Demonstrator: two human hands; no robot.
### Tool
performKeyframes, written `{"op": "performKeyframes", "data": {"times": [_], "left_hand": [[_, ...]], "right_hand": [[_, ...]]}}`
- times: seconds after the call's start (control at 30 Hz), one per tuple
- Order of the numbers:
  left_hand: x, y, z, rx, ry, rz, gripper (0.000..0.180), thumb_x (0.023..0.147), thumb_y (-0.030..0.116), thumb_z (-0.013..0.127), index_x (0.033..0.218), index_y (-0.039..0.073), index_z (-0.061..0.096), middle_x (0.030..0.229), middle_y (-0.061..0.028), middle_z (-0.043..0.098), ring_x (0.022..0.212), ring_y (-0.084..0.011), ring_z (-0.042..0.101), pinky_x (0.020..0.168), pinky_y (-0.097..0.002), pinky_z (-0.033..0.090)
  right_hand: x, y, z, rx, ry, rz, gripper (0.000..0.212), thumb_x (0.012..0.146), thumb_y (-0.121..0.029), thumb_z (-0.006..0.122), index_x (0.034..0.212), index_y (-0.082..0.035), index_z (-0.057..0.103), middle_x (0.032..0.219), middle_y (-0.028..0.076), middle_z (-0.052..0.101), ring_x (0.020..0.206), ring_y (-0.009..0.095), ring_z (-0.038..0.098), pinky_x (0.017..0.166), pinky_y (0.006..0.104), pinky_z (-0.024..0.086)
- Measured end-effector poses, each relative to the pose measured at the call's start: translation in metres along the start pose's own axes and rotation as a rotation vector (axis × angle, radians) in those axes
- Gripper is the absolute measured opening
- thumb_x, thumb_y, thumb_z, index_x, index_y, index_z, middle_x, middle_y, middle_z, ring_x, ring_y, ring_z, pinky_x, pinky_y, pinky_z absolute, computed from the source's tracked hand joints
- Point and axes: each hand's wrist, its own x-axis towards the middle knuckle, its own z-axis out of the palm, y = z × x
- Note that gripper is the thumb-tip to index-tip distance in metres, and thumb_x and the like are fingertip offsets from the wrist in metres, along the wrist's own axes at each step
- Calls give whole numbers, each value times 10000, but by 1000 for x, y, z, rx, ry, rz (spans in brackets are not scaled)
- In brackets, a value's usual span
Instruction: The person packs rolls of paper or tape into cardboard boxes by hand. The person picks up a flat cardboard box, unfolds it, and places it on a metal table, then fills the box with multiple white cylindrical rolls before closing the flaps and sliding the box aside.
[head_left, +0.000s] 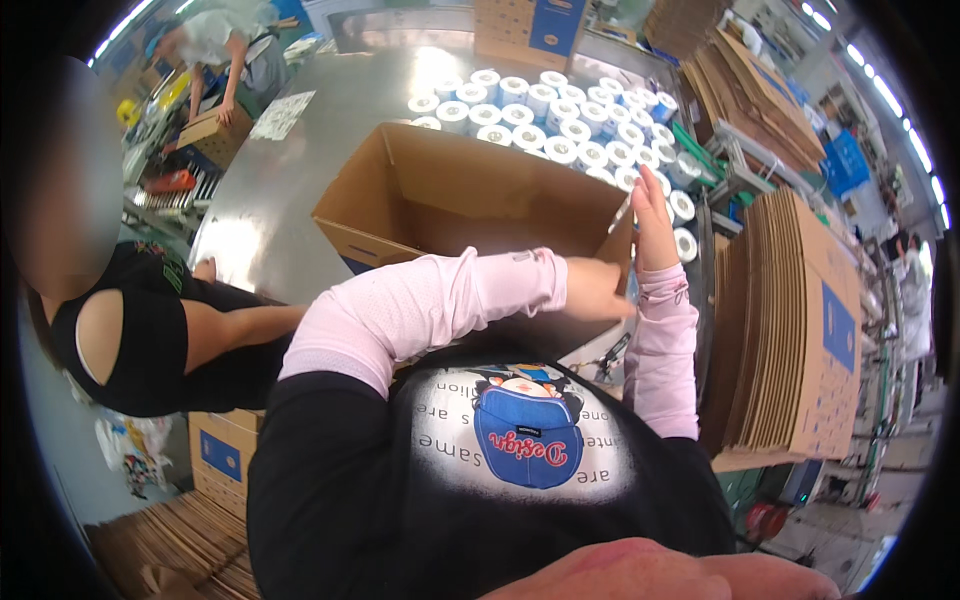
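Note:
An open brown cardboard box [500, 190] stands in front of me on the metal table, its bare inside showing. My left hand [597, 290] reaches across to the right end of the box and is smeared by motion; its fingers do not show clearly. Upright along the outside of that same end is my right hand [654, 225], open, fingers stretched out flat. Whether either palm presses on the cardboard I cannot tell. Pale pink sleeves cover both my forearms. Just beyond the box are many white rolls [516, 114] with blue markings, set on end.
Flattened cartons [785, 330] are stacked at my right, with another stack [765, 100] farther back. A closed carton [530, 30] sits at the table's [330, 110] far side. One person [130, 330] stands close at my left; another [230, 60] handles a box [215, 135] beyond.

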Motion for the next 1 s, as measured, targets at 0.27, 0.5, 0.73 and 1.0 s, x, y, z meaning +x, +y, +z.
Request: {"op": "performKeyframes", "data": {"times": [0.27, 0.5, 0.73, 1.0], "left_hand": [[-115, -221, -121, 443, 964, -565, 454, 834, 340, 626, 1207, 95, 544, 1183, -205, 578, 1107, -387, 545, 913, -465, 450], [-188, -446, -10, -178, 847, -1040, 764, 948, 606, 272, 1075, -47, 648, 1140, -286, 601, 1144, -408, 539, 989, -431, 401], [-128, -421, 71, -670, 1022, -486, 408, 975, 289, 487, 1229, -20, 571, 1194, -97, 630, 1076, -192, 583, 929, -319, 454], [-93, -297, -48, -770, 1137, -1, 288, 935, 214, 565, 1094, -17, 633, 1064, -103, 664, 963, -184, 628, 845, -289, 491]], "right_hand": [[-1, 46, -45, -1022, 91, 158, 845, 766, -106, 588, 1496, -125, 165, 971, 296, 641, 901, 434, 631, 805, 470, 486], [0, 112, -117, -188, -60, 178, 659, 883, -35, 535, 1474, -51, 244, 1396, 159, 455, 1228, 264, 491, 1030, 320, 391], [-58, 217, -72, -904, -72, 279, 469, 925, -175, 538, 1350, -7, 435, 1261, 112, 570, 1122, 216, 557, 979, 313, 415], [35, 132, -58, -405, 280, -172, 427, 901, -320, 609, 1180, 0, 559, 1040, 130, 651, 963, 224, 618, 859, 313, 462]]}}
